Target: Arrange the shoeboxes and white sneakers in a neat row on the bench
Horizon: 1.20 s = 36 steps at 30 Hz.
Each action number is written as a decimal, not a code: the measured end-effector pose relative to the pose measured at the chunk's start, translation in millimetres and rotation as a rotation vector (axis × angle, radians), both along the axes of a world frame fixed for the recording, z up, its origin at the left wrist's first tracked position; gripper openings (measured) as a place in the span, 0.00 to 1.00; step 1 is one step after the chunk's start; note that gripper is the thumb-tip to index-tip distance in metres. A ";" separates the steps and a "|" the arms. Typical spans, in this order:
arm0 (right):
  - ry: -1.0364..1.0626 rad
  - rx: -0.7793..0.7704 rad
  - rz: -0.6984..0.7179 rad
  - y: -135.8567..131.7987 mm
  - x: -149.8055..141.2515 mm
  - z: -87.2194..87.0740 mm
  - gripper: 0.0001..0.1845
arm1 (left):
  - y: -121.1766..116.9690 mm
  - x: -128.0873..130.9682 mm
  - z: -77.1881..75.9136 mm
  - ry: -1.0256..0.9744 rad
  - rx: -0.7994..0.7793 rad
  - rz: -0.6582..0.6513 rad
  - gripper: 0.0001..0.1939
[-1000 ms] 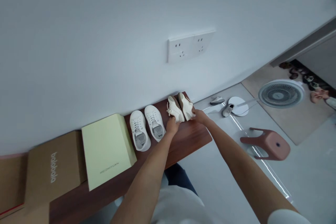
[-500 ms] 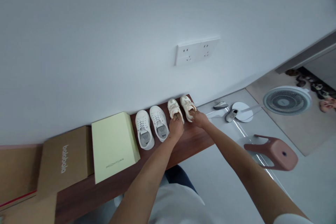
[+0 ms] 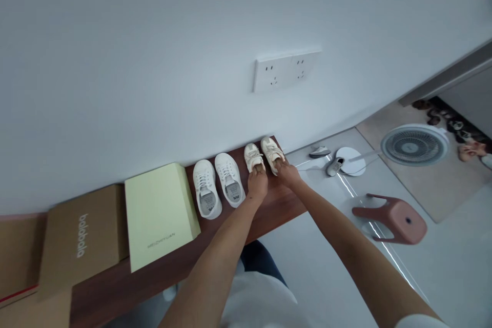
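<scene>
Two small cream sneakers stand side by side at the right end of a dark reddish-brown wooden shelf, toes toward the wall. My left hand [image 3: 257, 184] is closed on the heel end of the left cream sneaker [image 3: 252, 155], with fingers inside its opening. The right cream sneaker [image 3: 271, 150] is held the same way by my right hand [image 3: 288, 173]. Just left of them sits a larger pair of white lace-up sneakers, a right one [image 3: 227, 171] and a left one [image 3: 205, 179], untouched.
On the wooden shelf [image 3: 269, 210], a pale yellow box [image 3: 159, 212] and brown cardboard boxes [image 3: 86, 236] stand at left. A socket panel [image 3: 286, 70] is on the wall. To the right are a pink stool [image 3: 403, 220], a fan [image 3: 415, 144] and loose grey shoes [image 3: 335, 166] on the floor.
The whole view has shifted slightly, so the shelf and boxes appear a little further left. Both hands stay on the cream sneakers, which have barely moved on the shelf.
</scene>
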State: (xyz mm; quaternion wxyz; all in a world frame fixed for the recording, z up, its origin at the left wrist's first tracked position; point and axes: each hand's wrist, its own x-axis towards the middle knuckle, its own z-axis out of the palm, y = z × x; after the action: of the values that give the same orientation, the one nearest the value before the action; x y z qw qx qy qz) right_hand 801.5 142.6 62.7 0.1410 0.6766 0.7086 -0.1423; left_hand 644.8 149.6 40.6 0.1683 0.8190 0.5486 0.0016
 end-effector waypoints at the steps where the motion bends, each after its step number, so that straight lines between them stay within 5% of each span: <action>1: -0.002 0.000 0.005 -0.3 0.3 -0.4 0.18 | 0.0 0.9 -1.2 0.007 0.005 -0.007 0.26; 11: -0.005 -0.031 -0.012 1.4 -8.3 -11.5 0.19 | -0.2 6.8 -1.9 0.032 0.003 0.002 0.23; 16: 0.043 -0.010 0.005 2.1 -8.5 -3.3 0.18 | 2.3 4.8 4.2 0.004 -0.074 -0.028 0.21; 25: 0.066 0.094 0.053 7.7 -19.2 39.3 0.14 | 9.8 -5.6 52.2 -0.022 -0.066 -0.074 0.17; 31: 0.111 0.148 0.047 -8.2 -49.5 68.9 0.15 | -14.4 -59.4 83.4 -0.109 -0.055 -0.029 0.14; 36: 0.184 0.136 0.011 -48.8 -98.2 76.9 0.16 | -74.3 -153.6 87.8 -0.259 -0.119 0.153 0.11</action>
State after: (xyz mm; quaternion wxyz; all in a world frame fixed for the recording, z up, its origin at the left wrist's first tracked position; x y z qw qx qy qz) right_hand 703.3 93.8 139.6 0.0301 0.6648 0.7302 -0.1547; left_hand 491.2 75.3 128.4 0.2853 0.7563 0.5822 0.0876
